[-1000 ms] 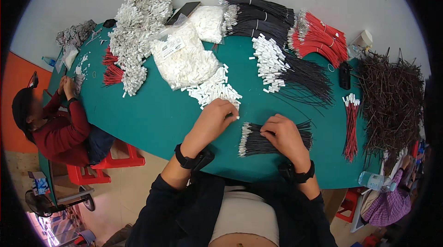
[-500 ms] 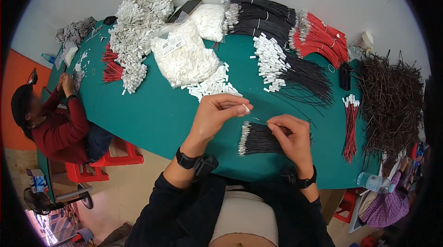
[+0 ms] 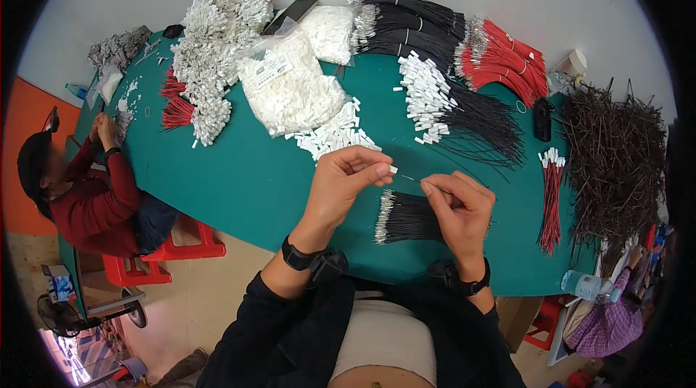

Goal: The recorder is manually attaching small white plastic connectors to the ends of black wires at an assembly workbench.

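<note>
Between thumb and fingers, my left hand (image 3: pixel 355 174) pinches a small white plastic sleeve (image 3: pixel 394 170). My right hand (image 3: pixel 462 203) pinches a thin black wire whose bare metal end (image 3: pixel 410 178) points left at the sleeve. A narrow gap seems to lie between the two, though it is too small to be sure. Under my right hand lies a bundle of black wires (image 3: pixel 409 219) with metal ends facing left. Loose white sleeves (image 3: pixel 330 140) are heaped just beyond my left hand. Black wires with white sleeves on their ends (image 3: pixel 424 98) lie beyond my right hand.
Bags of white sleeves (image 3: pixel 290 87) and a tall pile of white-ended wires (image 3: pixel 217 32) stand at the back left. Red wire bundles (image 3: pixel 507 62) and a dark tangled heap (image 3: pixel 616 163) are right. A person in a red top (image 3: pixel 101 207) sits at the far left.
My right hand has risen slightly, bringing the wire's metal end up level with the white sleeve. The sleeve in my left hand has turned to face right.
</note>
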Motion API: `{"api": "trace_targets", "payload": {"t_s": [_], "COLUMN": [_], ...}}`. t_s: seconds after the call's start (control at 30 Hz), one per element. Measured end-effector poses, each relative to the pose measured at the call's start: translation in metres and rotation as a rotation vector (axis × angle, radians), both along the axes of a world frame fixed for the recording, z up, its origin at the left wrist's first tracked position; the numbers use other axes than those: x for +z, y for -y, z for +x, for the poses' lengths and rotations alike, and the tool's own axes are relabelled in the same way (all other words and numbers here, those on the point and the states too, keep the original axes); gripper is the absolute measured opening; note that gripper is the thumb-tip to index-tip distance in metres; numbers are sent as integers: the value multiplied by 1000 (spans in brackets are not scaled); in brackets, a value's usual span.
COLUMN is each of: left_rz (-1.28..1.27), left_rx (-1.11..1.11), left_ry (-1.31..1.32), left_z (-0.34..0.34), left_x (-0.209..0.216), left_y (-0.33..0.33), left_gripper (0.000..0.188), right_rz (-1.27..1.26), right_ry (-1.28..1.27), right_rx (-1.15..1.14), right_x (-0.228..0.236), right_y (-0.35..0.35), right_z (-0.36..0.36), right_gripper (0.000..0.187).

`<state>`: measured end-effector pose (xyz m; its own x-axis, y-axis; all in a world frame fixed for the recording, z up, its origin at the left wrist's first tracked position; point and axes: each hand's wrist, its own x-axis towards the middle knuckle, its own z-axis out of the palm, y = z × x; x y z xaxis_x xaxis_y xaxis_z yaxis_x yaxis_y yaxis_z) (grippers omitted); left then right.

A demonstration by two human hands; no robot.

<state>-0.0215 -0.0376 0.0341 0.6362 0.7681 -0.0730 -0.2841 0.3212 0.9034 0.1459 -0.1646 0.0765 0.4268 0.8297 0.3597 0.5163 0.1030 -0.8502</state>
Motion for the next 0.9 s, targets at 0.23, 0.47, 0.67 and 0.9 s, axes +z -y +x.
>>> {"api": "trace_targets", "payload": {"t_s": [0.23,0.47,0.67,0.9], "left_rz": [-17,-60,-29,-37], "left_rx": [0,-36,-31,0], "left_ry": [9,24,63,49], "left_z": [2,0,1,2], "left_x": [-1,-3,-6,-2], "left_y": [2,1,4,5], "left_gripper": [14,13,15,15], "right_rz": [-2,-2,10,8], "right_ry": [22,3,18,16], "right_rx": [-4,-15,-27,-21], "right_x": [1,-2,-1,-2], "right_y": [-3,-2,-3,-3], "right_z": [-1,-1,-2,-2], "right_gripper": [7,7,7,7]}}
